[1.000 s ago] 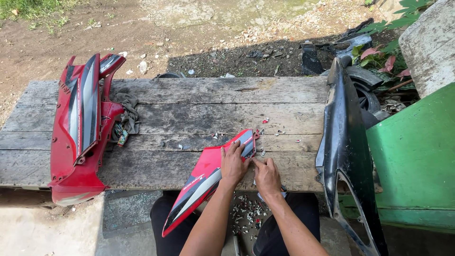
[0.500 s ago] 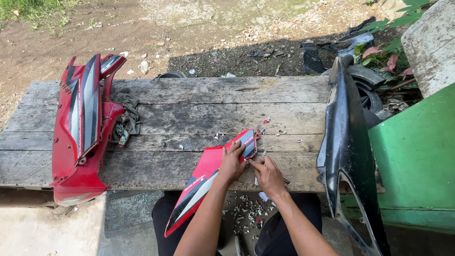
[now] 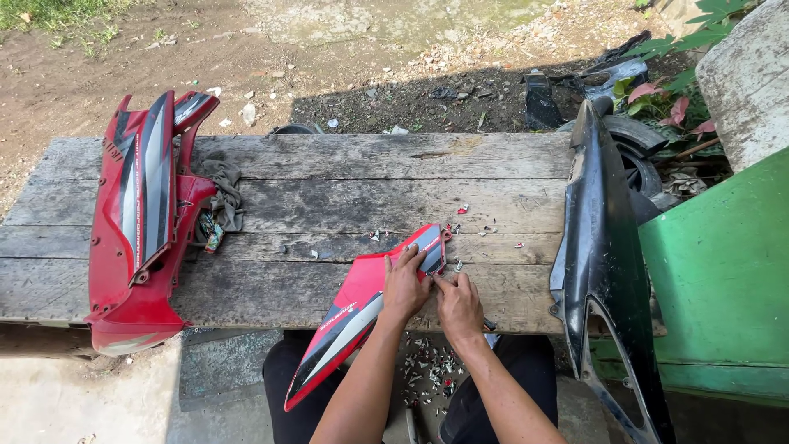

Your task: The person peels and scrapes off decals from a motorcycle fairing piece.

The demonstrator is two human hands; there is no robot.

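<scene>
A narrow red motorcycle fairing panel (image 3: 349,316) with a grey and white stripe leans over the front edge of the wooden plank table (image 3: 329,205). My left hand (image 3: 405,284) lies on its upper end and presses it down. My right hand (image 3: 459,304) is beside it, fingertips pinched at the panel's edge near the sticker. Whether it holds a small tool or a sticker scrap is too small to tell. Small sticker scraps (image 3: 468,226) lie scattered on the planks just beyond the panel.
A large red fairing (image 3: 136,222) lies on the table's left end beside a dark rag (image 3: 222,197). A black fairing (image 3: 604,247) leans at the right end. A green board (image 3: 723,271) stands further right. Scraps (image 3: 427,366) litter the ground between my legs.
My hands shifted slightly on the small red panel; the right hand moved in closer to the left at the panel's edge. The other parts stayed put.
</scene>
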